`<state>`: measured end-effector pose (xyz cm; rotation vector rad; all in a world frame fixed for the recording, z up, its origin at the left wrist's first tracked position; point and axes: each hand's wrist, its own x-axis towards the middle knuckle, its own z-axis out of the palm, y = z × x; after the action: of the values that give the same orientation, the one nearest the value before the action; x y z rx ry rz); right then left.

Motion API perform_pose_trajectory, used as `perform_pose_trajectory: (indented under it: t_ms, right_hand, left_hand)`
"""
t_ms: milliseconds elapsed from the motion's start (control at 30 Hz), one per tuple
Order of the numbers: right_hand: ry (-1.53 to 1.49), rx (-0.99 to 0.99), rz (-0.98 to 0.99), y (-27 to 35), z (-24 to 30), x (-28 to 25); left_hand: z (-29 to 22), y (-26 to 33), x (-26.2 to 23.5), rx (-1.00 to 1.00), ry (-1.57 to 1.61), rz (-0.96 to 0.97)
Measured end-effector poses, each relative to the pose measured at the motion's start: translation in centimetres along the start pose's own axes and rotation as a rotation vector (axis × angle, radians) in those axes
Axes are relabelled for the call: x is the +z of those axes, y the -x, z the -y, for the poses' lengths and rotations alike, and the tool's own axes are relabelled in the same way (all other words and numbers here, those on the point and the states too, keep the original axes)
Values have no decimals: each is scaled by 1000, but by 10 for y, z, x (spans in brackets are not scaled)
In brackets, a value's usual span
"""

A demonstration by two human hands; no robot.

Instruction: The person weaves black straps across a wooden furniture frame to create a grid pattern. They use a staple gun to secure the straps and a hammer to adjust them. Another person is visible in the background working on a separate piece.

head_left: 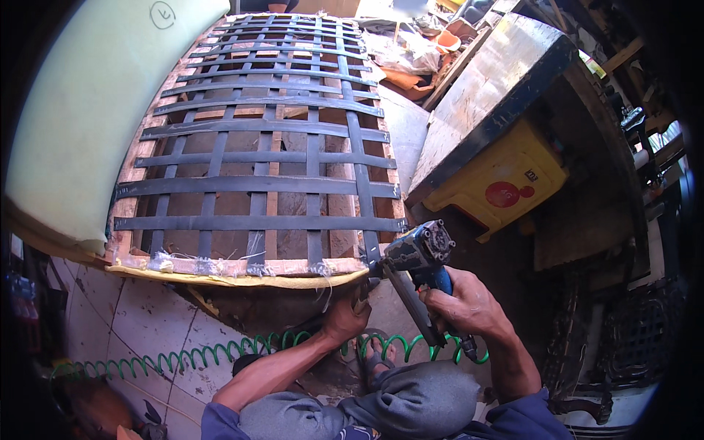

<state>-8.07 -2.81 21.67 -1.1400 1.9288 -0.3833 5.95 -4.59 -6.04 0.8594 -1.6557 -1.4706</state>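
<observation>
My right hand (469,302) is wrapped round the grip of a blue and black air staple gun (419,253). Its nose is at the near right corner of a wooden seat frame (301,266). Rubber webbing straps (257,223) are woven across this frame, several each way. Below that corner my left hand (347,321) is closed on something narrow and dark-tipped that I cannot make out, close to the end of the rightmost lengthwise strap (363,191). Yellow foam edging (242,280) runs along the frame's near rail.
A green coiled air hose (198,358) stretches across the tiled floor before my legs. At the left leans a pale foam-covered panel (88,125). On the right are a worn wooden bench (499,81) and a yellow plastic container (506,183). Scraps and bags (403,51) lie at the back.
</observation>
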Motion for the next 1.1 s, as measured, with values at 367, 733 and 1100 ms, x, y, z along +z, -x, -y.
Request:
perform_pose_trajectory:
  t_ms: [367,733,1100]
  right_hand:
    - [-62,-36,-29,-12,-22,-8]
    - [-909,473,-471,-12,-367,55]
    - [286,253,-300,-87,-369,32]
  left_hand:
    - [-3,5,5,-9,-9,-103]
    - [-71,30,-7,-520,105,67]
    - [-213,-22,-55,-1341,1043,237]
